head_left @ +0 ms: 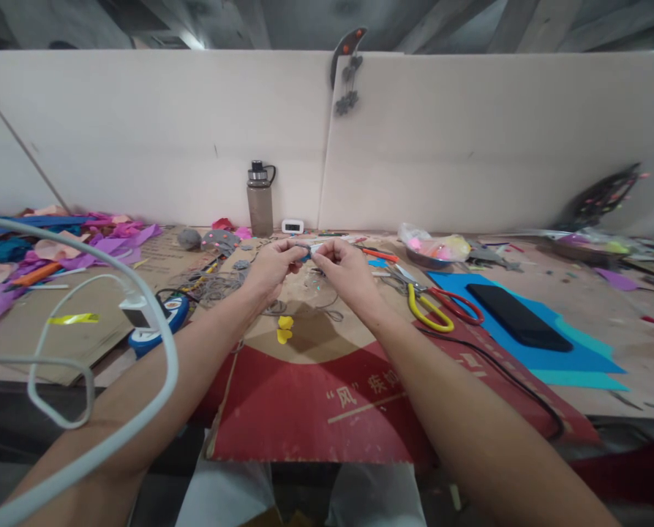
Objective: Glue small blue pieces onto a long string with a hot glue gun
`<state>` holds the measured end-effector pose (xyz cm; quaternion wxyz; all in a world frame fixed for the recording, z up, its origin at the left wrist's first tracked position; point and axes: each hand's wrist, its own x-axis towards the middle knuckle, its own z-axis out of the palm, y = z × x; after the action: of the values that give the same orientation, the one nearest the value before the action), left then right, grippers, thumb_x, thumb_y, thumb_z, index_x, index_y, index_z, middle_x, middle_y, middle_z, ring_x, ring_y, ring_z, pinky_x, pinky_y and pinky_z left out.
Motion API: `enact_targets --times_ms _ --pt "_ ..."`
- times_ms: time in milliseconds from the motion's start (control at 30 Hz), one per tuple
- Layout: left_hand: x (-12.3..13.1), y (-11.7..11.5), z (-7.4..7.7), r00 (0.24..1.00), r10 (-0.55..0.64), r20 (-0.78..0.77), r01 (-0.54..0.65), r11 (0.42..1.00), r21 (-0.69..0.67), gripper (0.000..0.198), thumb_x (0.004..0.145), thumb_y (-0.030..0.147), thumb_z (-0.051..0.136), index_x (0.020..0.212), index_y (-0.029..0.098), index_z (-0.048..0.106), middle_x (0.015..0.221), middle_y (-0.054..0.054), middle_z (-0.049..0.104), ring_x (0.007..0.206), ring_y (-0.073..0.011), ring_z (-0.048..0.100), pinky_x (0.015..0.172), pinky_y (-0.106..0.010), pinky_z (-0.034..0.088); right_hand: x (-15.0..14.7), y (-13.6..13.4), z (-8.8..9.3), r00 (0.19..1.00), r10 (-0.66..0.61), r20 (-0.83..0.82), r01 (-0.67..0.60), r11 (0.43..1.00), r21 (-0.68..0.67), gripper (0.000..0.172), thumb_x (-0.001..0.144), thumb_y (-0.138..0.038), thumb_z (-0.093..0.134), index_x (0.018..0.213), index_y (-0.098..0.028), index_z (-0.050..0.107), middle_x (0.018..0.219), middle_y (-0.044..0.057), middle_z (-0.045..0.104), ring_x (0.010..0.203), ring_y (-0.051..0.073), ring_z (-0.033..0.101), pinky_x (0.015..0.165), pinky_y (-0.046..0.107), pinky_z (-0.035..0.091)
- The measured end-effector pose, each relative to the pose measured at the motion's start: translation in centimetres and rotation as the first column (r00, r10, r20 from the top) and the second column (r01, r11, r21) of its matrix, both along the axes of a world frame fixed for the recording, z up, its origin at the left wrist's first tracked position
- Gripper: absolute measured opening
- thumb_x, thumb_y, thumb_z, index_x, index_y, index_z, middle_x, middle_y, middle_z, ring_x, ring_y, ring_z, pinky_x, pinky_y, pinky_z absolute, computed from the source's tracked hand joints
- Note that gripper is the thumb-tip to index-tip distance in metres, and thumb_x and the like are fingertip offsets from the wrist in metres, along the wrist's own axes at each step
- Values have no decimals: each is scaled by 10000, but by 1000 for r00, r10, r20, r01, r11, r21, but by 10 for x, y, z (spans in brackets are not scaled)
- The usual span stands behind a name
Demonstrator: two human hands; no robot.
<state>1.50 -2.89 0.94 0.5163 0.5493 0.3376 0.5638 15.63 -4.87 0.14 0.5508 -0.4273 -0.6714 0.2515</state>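
Both my hands are raised together over the middle of a cardboard sheet (316,395). My left hand (272,267) is closed in a pinch on a small blue piece (305,255). My right hand (344,269) pinches the same small piece from the other side, where a whitish bit shows between the fingertips. Two small yellow felt shapes (284,329) lie on the cardboard just below my hands. Thin grey wire loops (211,287) lie beside my left wrist.
Yellow and red handled scissors (440,306) lie right of my hands, beside a black phone (518,316) on blue sheets (573,359). A grey water bottle (260,199) stands at the back wall. Coloured felt scraps (58,245) pile at left. A white cable (113,366) crosses the near left.
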Motion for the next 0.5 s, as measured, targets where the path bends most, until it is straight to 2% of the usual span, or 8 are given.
enact_targets --times_ms 133,300,400,500 --pt "3 -5 2 998 -32 57 33 999 -13 66 630 165 680 656 150 621 631 14 557 535 -63 455 529 -218 358 -2 2 -2 999 -34 -37 32 998 -50 168 753 -346 554 709 -186 525 608 -41 493 557 100 424 549 240 337" --pt "4 -7 2 995 -96 41 97 995 -34 89 656 174 694 720 137 644 661 0 587 580 -68 507 610 -234 429 1 5 -2 992 -97 -86 92 994 -63 192 735 -368 575 707 -190 507 601 -43 499 548 96 422 533 227 330" --pt "2 -5 -1 991 -129 34 130 990 -47 133 655 197 718 757 134 661 702 -13 622 628 -83 559 669 -255 469 4 7 -2 990 -94 -101 87 993 -76 210 729 -378 585 809 -185 555 582 -52 508 524 97 425 511 224 319" --pt "1 -4 -2 988 -153 38 155 987 -48 183 644 208 738 796 128 677 750 -31 656 671 -101 601 699 -273 495 6 8 -2 994 -52 -94 46 997 -62 207 741 -364 573 803 -168 599 607 -29 555 544 103 461 536 233 350"
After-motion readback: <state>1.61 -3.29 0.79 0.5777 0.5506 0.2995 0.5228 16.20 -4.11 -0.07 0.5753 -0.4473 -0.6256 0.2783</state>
